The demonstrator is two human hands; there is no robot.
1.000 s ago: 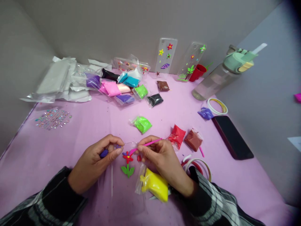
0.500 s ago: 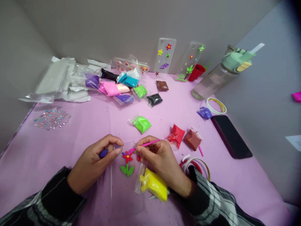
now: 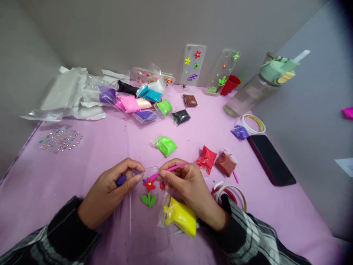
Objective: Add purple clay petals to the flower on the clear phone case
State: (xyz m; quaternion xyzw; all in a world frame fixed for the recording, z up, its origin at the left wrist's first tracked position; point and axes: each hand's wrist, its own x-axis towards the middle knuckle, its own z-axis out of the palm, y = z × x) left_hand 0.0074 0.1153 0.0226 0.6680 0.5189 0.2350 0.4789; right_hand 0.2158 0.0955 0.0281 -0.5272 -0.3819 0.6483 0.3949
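Observation:
In front of me lies a clear phone case [image 3: 149, 235] with a clay flower on it: red petals [image 3: 149, 186], a purple petal [image 3: 145, 180] and green leaves [image 3: 149, 201]. My left hand [image 3: 110, 191] is closed, with a lump of purple clay [image 3: 120, 180] tucked in its fingers. Its thumb and forefinger meet at the case's upper left. Pinched in my right hand [image 3: 187, 184] is a pink modelling tool [image 3: 176, 167], its flat tip touching or just over the flower's top. A small red clay piece [image 3: 162, 185] sits beside my right fingers.
An opened yellow clay packet [image 3: 182, 217] lies by my right wrist. Beyond are green [image 3: 166, 145], red [image 3: 206, 159] and brown [image 3: 226, 163] packets. Tape rolls [image 3: 234, 195], a phone [image 3: 271, 160] and a water bottle [image 3: 252, 92] stand right; gem stickers [image 3: 61, 140] lie left.

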